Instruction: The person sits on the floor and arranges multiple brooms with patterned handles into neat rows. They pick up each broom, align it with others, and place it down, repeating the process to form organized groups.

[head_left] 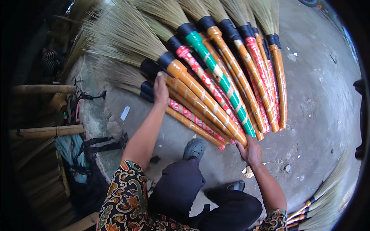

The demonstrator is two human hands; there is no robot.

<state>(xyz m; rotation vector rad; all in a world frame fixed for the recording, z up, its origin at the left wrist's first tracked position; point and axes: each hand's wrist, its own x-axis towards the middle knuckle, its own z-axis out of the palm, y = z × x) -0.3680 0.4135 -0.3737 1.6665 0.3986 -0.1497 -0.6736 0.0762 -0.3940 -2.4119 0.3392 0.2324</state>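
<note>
Several grass brooms are fanned out on the grey ground, their pale bristles pointing away from me. The handles are wrapped in orange, red-and-white or green covering, with black collars below the bristles. My left hand is closed at the collar end of an orange-handled broom at the left of the fan; its fingers are partly hidden under the handles. At the near tip of that handle, my right hand is wrapped round the end. A green-handled broom lies just right of it, and a red-and-white one lies underneath to the left.
More brooms lie at the lower right. Bamboo poles and a teal cloth are at the left, beyond a raised concrete edge. My shoe rests close to the handle ends. Small scraps dot the ground.
</note>
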